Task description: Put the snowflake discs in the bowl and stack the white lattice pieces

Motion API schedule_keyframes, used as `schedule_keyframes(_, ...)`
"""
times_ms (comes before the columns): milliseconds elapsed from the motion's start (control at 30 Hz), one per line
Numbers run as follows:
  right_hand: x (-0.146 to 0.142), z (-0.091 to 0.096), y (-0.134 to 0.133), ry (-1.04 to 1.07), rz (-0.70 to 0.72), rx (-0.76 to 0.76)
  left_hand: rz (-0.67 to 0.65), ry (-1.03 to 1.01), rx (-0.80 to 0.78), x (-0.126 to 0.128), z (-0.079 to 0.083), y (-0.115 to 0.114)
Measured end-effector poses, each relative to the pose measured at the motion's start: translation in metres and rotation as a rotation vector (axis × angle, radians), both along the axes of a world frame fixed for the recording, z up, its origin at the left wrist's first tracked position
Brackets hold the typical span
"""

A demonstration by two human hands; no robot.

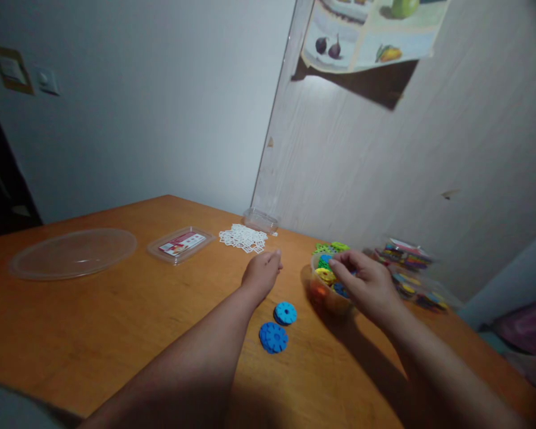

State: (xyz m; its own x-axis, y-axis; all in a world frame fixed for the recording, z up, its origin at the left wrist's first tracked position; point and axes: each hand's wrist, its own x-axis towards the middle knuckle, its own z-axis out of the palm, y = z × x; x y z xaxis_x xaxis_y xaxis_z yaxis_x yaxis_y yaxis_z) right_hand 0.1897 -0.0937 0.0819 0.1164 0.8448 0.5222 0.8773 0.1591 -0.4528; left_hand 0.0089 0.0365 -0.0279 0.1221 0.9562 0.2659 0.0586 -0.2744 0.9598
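Observation:
My left hand (259, 277) is closed above the table, with its fingers pressed together; whatever it may hold is hidden. To its right, my right hand (370, 285) reaches over a clear plastic bowl (331, 302), its thumb and fingers curled together at the rim. Notched plastic discs lie in the bowl, among them a yellow disc (325, 275) and a dark blue disc (340, 289). Anything between the right fingertips cannot be made out. Two small stacks sit in front of me: light blue discs (286, 313) and darker blue discs (274, 338).
White lattice pieces (243, 238) lie at the back beside a clear box (261, 220). Further left are a labelled clear lid (181, 245) and a large round lid (74, 254). Green pieces (330, 248) lie behind the bowl. Clear containers (406, 255) of coloured pieces stand right.

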Motion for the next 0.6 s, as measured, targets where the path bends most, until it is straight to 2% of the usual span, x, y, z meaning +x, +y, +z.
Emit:
schedule_keyframes(67, -0.024, -0.008, -0.015, -0.019, 0.165, -0.129, 0.001, 0.005, 0.007, 0.000, 0.000, 0.000)
schedule_keyframes(167, -0.049, -0.024, -0.027, -0.090, 0.248, -0.247, -0.003, 0.010, 0.018, 0.000, 0.001, -0.001)
schedule_keyframes(333, -0.060, -0.040, -0.027, -0.173, 0.261, -0.382, -0.014, 0.006, 0.025, -0.002, 0.005, -0.003)
schedule_keyframes(600, -0.066, -0.040, -0.029, -0.161, 0.261, -0.376, -0.015, 0.002, 0.019, -0.004, 0.009, -0.005)
